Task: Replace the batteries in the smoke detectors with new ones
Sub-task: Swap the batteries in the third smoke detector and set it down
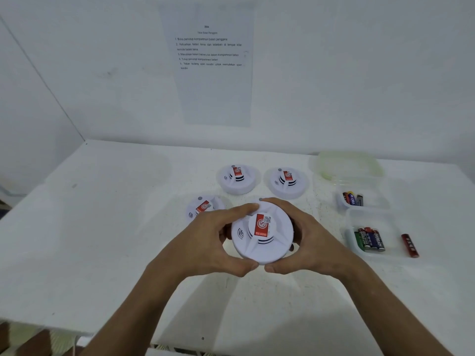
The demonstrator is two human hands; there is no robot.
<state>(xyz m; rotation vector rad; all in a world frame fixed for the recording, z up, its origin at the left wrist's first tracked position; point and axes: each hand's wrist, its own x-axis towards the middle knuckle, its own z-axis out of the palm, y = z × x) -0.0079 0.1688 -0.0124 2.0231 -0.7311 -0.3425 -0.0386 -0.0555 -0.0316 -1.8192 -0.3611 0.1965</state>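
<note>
White table (102, 227) pushed into a corner of white walls; a printed instruction sheet (213, 65) is stuck on the back wall above it, text small and only partly readable. Table front edge shows at lower left with some flooring below, blurred. Both hands hold one white round smoke detector (262, 235) near the table's middle, face up, red label on its raised centre; cannot tell whether it is lifted or resting on the surface. Left hand (205, 242) curls round the detector's left rim, forefinger across the top edge, thumb under the near edge. Right hand (311, 240) curls round the right rim, fingers over the far edge, thumb at the near edge just beside the left thumb. Three more detectors sit on the table behind: one (204, 208) just beyond the left hand, partly hidden by its fingers, and two side by side farther back, left one (237, 178) and right one (286, 182), close but apart. At right, two clear plastic tubs: far tub (380, 199) holds a few batteries (352, 198) standing at its left side; near tub (393, 227) holds a cluster of batteries (370, 238) leaning together. A loose red battery (410, 245) lies on the table just right of the near tub. A translucent greenish lid (347, 164) lies behind the far tub by the wall. The forearms cross the near half of the table and cover the surface under them.
</note>
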